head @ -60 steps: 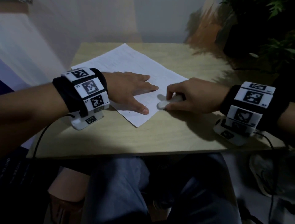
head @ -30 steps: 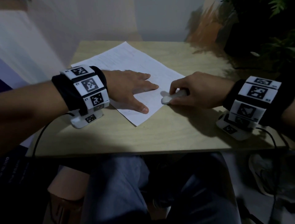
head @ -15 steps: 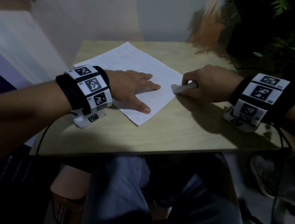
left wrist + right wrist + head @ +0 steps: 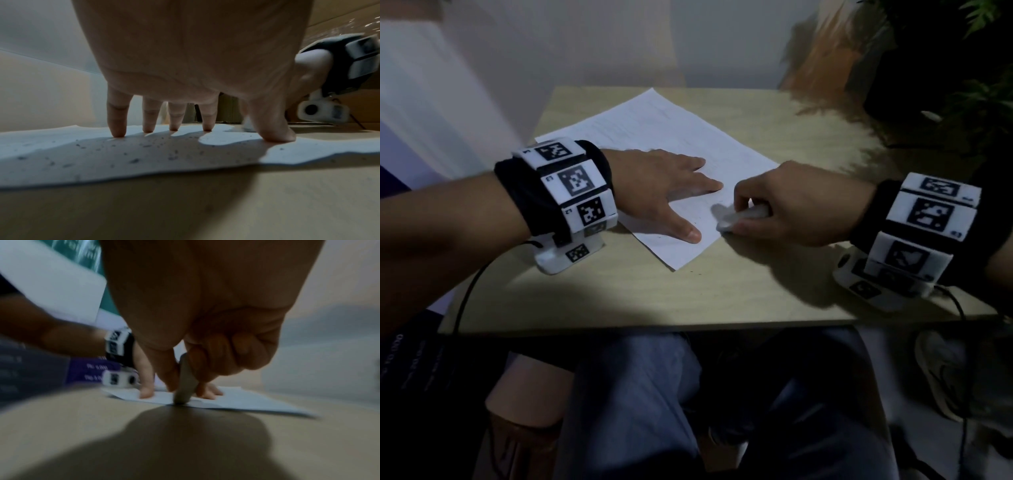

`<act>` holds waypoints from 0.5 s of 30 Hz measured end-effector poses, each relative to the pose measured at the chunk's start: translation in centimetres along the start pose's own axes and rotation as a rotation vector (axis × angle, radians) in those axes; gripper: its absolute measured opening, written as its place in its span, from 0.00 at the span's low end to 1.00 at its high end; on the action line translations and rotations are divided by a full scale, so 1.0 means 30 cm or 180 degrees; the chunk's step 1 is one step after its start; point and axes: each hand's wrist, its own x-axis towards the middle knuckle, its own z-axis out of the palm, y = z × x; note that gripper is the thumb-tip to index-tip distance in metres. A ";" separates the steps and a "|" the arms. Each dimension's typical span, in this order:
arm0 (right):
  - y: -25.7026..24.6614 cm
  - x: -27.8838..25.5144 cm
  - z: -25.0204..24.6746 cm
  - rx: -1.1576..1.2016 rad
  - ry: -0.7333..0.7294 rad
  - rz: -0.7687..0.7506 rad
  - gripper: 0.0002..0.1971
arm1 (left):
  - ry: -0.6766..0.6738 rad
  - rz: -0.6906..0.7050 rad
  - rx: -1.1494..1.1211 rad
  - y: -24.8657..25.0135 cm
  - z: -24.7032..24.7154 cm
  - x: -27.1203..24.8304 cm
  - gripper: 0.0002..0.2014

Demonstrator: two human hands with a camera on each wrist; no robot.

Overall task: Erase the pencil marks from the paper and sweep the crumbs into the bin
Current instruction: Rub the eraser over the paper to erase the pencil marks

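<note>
A white sheet of paper (image 4: 654, 137) lies at an angle on the wooden table (image 4: 756, 291). My left hand (image 4: 664, 192) lies flat on its near half, fingers spread and pressing it down. In the left wrist view the fingertips (image 4: 118, 133) touch the paper (image 4: 123, 162), which is dotted with dark eraser crumbs (image 4: 133, 160). My right hand (image 4: 784, 209) grips a white eraser (image 4: 736, 217) and presses its end onto the paper's near right edge. In the right wrist view the eraser (image 4: 185, 386) stands on the paper (image 4: 246, 400) between thumb and curled fingers.
Dark leafy plants (image 4: 962, 85) stand at the table's far right. A pale wall rises behind the table. Below the near edge are the person's knees in jeans (image 4: 637, 411) and a shoe (image 4: 945, 377) on the floor. No bin shows.
The right hand with the eraser has moved back and forth along the paper's right edge: away to the right half a second ago, now back toward the near corner. The left hand has stayed put.
</note>
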 end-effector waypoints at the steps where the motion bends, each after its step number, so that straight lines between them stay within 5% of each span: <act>1: 0.005 0.014 -0.002 0.0126 -0.0056 0.0016 0.22 | 0.0000 -0.0008 -0.0004 -0.002 0.000 0.001 0.54; 6: 0.101 0.055 -0.020 -0.0471 0.0354 0.0684 0.22 | 0.0013 -0.0014 -0.0010 -0.002 0.001 0.003 0.53; 12: 0.001 0.015 0.008 0.0147 0.0127 0.0008 0.23 | 0.0022 0.0051 -0.0143 0.008 -0.005 -0.003 0.53; 15: 0.058 0.041 0.006 0.0308 0.0322 0.0242 0.19 | 0.0023 0.0081 -0.0202 0.007 -0.004 -0.007 0.52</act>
